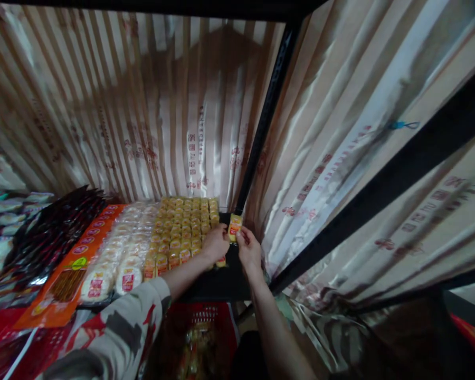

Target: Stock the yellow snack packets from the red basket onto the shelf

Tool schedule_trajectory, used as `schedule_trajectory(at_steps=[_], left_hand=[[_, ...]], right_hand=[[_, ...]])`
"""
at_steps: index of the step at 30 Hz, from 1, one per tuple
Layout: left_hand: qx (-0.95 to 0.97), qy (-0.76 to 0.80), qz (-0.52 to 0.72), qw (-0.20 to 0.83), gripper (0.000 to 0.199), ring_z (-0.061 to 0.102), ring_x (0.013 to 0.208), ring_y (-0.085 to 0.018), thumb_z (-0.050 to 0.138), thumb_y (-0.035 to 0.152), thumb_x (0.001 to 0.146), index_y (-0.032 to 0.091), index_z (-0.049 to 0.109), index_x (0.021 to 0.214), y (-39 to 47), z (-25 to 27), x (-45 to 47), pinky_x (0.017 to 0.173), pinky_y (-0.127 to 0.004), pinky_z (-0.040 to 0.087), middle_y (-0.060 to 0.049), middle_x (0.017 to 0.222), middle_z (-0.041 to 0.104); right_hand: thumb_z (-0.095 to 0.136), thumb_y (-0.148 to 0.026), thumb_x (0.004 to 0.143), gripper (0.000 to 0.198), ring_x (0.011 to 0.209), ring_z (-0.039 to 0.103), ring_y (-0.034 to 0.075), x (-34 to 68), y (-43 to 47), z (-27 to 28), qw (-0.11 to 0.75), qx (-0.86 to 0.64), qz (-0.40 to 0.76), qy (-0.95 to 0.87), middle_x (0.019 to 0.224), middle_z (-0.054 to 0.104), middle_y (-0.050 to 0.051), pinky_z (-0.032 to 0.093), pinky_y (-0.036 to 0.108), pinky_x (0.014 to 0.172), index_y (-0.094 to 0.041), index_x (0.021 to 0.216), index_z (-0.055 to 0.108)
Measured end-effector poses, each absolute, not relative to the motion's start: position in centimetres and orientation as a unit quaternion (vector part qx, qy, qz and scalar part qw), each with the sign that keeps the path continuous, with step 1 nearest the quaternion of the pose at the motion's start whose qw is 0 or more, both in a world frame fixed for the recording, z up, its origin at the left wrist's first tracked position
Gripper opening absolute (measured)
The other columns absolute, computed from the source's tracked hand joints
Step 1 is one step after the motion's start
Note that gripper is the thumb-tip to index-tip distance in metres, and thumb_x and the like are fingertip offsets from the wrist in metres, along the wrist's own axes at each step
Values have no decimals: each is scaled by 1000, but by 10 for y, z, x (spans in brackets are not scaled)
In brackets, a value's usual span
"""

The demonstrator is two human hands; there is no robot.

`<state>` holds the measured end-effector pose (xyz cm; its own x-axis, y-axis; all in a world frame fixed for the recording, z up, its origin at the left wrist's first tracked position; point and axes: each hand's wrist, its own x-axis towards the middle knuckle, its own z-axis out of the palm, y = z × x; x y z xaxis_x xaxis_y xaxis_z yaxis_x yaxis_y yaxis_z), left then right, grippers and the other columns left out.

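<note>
A small yellow snack packet [235, 227] with a red label stands upright at the right end of the black shelf [225, 285]. My right hand [249, 250] pinches its right edge between thumb and fingers. Close to the packet's left side is my left hand [217, 243], fingers curled; whether they touch the packet or hold anything is hard to make out. Rows of similar yellow packets [182, 232] fill the shelf just left of my left hand. One more packet [220, 261] shows partly below that hand.
Left of the yellow rows lie round white packaged cakes [129, 277], an orange snack bag [67, 274] and dark shiny packets [43, 243]. Below the shelf is a red basket [225, 322] with yellow packets inside. Black frame posts [267, 121] and printed curtains [206, 105] enclose the back and right.
</note>
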<state>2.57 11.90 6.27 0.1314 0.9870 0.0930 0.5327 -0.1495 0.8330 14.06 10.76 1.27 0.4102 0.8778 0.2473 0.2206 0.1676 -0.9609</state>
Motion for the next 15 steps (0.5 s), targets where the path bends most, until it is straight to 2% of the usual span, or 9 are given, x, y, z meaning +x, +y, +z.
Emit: schedule_trajectory(at_steps=[3, 7, 9, 11, 15], left_hand=[[708, 573, 319, 262, 48, 56, 105, -25, 47, 9, 75, 12, 52, 123, 139, 66, 40, 93, -34, 41, -16, 115, 61], [793, 534, 245, 163, 50, 40, 127, -27, 41, 12, 81, 5, 46, 130, 159, 58, 50, 107, -37, 30, -18, 136, 46], [830, 507, 191, 135, 48, 29, 134, -28, 39, 15, 83, 4, 48, 129, 170, 52, 52, 113, -41, 20, -17, 141, 41], [853, 488, 143, 118, 48, 26, 136, -29, 38, 14, 83, 2, 48, 129, 183, 46, 53, 114, -45, 13, -18, 140, 42], [859, 490, 109, 100, 48, 29, 135, -30, 38, 12, 83, 1, 48, 128, 206, 35, 56, 113, -49, 11, -21, 136, 46]], right_hand=[[49, -44, 77, 44, 92, 64, 23, 148, 148, 8, 591, -614, 231, -469, 101, 69, 11, 48, 38, 85, -15, 107, 61], [48, -43, 75, 44, 92, 63, 24, 155, 192, -4, 579, -633, 213, -467, 102, 69, 12, 47, 39, 87, -14, 105, 63], [48, -42, 73, 45, 90, 63, 24, 158, 209, -12, 565, -643, 207, -474, 100, 69, 13, 47, 39, 86, -13, 103, 65], [49, -41, 72, 44, 85, 64, 24, 160, 224, -22, 550, -651, 206, -481, 95, 70, 12, 49, 38, 82, -13, 101, 66], [47, -40, 72, 41, 77, 65, 22, 161, 247, -44, 544, -647, 210, -492, 86, 72, 9, 51, 35, 75, -15, 98, 67]])
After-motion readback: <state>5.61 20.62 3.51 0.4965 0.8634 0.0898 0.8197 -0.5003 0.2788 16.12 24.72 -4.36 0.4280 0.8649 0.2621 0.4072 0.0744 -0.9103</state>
